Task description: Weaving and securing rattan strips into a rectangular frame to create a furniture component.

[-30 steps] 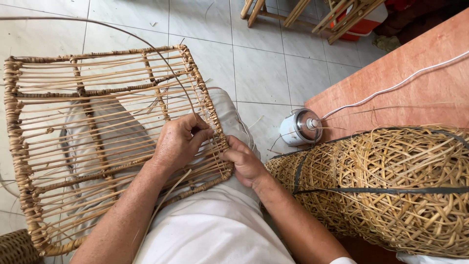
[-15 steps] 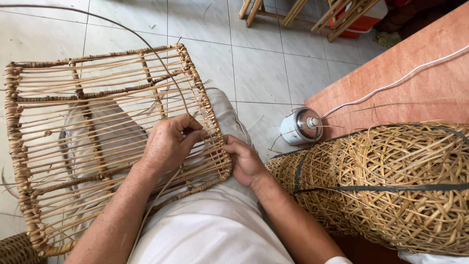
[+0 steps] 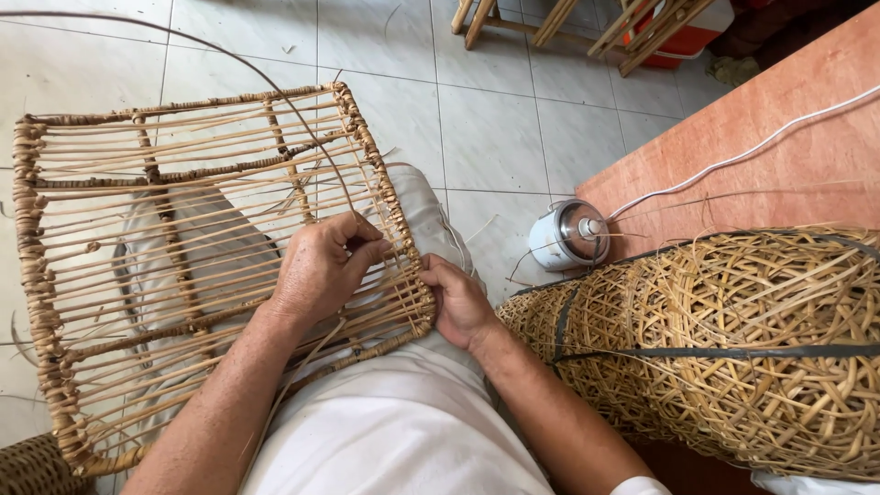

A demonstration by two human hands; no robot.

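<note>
The rattan frame (image 3: 183,266) lies across the lap, long axis running left to right. The left hand (image 3: 321,270) rests curled on its right end, apparently pinching a thin strand (image 3: 275,87). The right hand (image 3: 458,302) grips the wrapped right edge from outside.

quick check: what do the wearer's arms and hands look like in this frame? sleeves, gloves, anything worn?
Both arms are bare from the wrist to well up the forearm. The left hand and right hand wear no gloves, and no rings or watch show. A bit of white sleeve shows at the bottom edge on the right arm. No sleeve shows on the left arm.
</note>
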